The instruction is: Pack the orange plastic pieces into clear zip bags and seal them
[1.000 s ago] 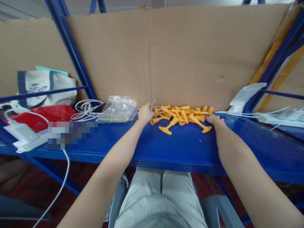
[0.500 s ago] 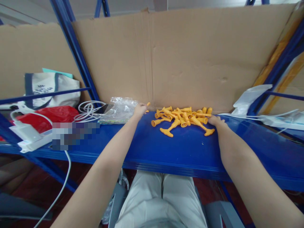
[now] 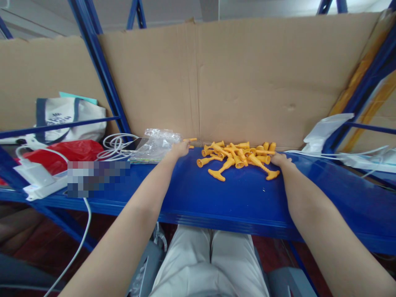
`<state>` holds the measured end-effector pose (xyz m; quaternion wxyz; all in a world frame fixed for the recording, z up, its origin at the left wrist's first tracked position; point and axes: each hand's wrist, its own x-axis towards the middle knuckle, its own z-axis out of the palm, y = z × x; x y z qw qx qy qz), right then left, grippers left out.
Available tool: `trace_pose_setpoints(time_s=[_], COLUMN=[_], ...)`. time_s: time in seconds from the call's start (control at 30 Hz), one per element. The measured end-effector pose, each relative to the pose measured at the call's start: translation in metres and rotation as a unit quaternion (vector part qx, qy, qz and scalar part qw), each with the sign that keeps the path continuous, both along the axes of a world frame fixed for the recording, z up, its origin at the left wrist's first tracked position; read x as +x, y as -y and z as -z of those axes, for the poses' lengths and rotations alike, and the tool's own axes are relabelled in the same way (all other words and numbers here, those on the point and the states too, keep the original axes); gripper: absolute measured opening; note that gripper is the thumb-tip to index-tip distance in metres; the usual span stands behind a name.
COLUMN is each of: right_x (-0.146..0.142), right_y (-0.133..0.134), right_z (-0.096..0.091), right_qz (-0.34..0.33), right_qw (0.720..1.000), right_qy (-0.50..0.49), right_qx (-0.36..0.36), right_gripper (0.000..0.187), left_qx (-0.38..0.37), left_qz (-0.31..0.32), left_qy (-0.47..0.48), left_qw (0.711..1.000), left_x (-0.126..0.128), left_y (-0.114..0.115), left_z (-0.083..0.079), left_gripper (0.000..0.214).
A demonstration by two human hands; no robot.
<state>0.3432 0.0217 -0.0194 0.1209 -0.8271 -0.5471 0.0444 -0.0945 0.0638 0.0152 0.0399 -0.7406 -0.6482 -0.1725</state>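
A heap of yellow plastic T-handled pieces [image 3: 238, 156] with flared, cup-like ends lies on the blue shelf top [image 3: 216, 202]. Left of the heap, my left hand [image 3: 180, 149] is closed around a yellow plastic piece [image 3: 190, 139], whose end sticks out past the fingers to the right. My right hand [image 3: 282, 159] rests at the heap's right edge, fingers apart, touching or nearly touching the outermost pieces; its fingertips are partly hidden. Two T-shaped handles, one at the front left [image 3: 217, 175] and one at the front right [image 3: 272, 175], point toward me.
A clear plastic bag [image 3: 159, 142] lies beside my left hand. Further left are coiled white cable [image 3: 116, 144], a red bag [image 3: 71, 150], a power strip [image 3: 46, 185] and a canvas bag [image 3: 71, 111]. Cardboard [image 3: 262, 74] stands behind; white cables [image 3: 315, 153] run at right.
My left hand has shifted slightly left and down, with the yellow piece more exposed beyond it. My right hand stays at the heap's right edge. The view has tilted slightly upward.
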Motion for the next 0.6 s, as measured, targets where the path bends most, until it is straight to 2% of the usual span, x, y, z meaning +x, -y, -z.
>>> trace_pose_setpoints(time_s=[0.17,0.33,0.6], right_x=[-0.005,-0.005,-0.007], right_y=[0.005,0.006,0.008], right_z=[-0.004,-0.004,-0.003], right_qz=[0.016,0.026,0.023], right_qw=[1.0,1.0,0.999], right_qy=[0.006,0.017,0.019], right_qx=[0.007,0.003,0.019], right_gripper=[0.057,0.056,0.052], left_qx=[-0.016,-0.059,-0.075], left_qz=[0.014,-0.004,-0.011], left_qy=[0.011,0.031,0.038], left_qw=[1.0,0.998,0.996], left_x=[0.001,0.002,0.011], left_y=[-0.007,-0.012,-0.015], left_z=[0.011,0.023,0.023], left_gripper=[0.044,0.047,0.058])
